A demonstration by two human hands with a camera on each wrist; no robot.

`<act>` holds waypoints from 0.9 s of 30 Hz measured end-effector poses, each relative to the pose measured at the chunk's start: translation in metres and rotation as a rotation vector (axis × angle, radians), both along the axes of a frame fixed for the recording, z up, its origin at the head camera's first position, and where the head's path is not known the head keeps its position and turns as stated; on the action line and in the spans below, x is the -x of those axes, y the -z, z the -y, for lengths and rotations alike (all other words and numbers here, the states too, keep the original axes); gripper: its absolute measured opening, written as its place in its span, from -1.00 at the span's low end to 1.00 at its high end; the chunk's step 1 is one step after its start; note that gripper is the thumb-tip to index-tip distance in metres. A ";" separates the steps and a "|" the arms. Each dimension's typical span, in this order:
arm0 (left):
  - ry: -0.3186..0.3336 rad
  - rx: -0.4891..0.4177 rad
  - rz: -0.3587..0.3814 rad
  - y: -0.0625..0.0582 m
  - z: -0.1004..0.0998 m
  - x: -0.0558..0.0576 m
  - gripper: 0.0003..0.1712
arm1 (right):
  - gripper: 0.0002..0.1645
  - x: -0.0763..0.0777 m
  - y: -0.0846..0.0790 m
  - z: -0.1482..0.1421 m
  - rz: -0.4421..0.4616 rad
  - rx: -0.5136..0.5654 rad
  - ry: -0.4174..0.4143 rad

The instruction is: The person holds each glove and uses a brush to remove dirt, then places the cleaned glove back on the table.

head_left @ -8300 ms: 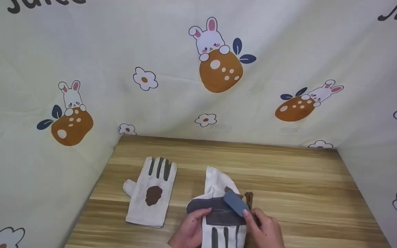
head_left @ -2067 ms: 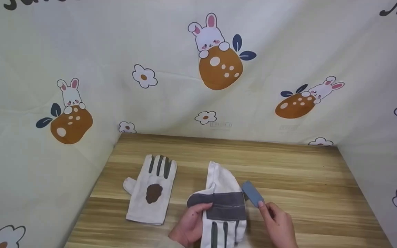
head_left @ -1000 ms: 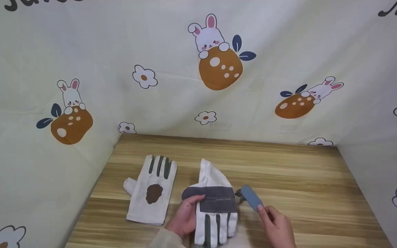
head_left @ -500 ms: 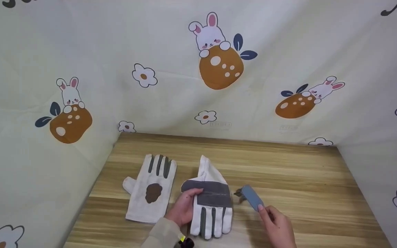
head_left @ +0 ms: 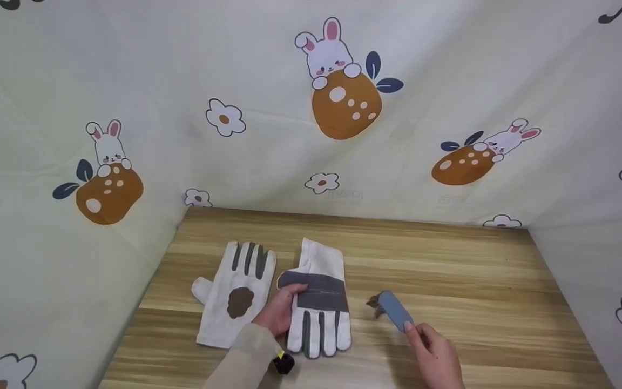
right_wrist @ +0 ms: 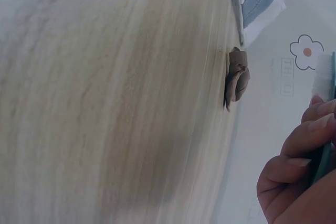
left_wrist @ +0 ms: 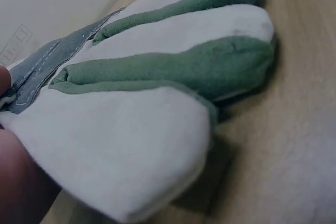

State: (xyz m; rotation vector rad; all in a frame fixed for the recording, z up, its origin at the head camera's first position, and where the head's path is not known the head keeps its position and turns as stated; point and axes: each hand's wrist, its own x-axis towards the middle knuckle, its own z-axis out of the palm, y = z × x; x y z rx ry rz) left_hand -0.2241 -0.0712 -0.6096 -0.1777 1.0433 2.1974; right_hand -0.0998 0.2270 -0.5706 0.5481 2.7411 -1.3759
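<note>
Wood-grain tabletop: grey-banded white cotton glove is gripped by left hand, upturned face judged brushed; blue-backed brush is pinched by right hand, apart; brown-patched white glove alongside seems untreated.

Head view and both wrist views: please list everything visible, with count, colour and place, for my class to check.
Tabletop: 1, brown wood-grain, lower part of the head view
Held glove: 1, white with grey palm and green strips, in the left hand
Flat glove: 1, white with green strips and brown patch, on the tabletop
Brush: 1, blue-grey with pale bristles, in the right hand
Crumpled scrap: at least 1, brown, on the tabletop
Backdrop: cream, printed with rabbits, fruit and flowers, around the tabletop
Device: 1, black, at the left wrist
Sleeve: 1, beige, left forearm
Hands: 2, bare, left on glove, right on brush
</note>
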 end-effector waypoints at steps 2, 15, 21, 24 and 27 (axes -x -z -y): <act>-0.011 0.052 -0.019 0.000 0.000 0.005 -0.42 | -0.31 0.000 0.001 0.000 0.000 0.000 -0.001; -0.174 0.561 -0.250 0.004 -0.011 0.027 -0.30 | -0.28 0.001 0.001 0.000 0.001 0.024 0.003; -0.257 0.806 -0.489 0.004 -0.013 0.039 -0.40 | -0.32 0.000 0.005 -0.001 -0.032 0.026 -0.002; -0.314 0.906 -0.600 0.004 -0.013 0.043 -0.48 | -0.32 -0.001 0.006 -0.002 -0.039 0.023 -0.001; -0.343 0.988 -0.654 0.005 -0.013 0.046 -0.55 | -0.32 -0.001 0.006 -0.002 -0.033 0.018 0.001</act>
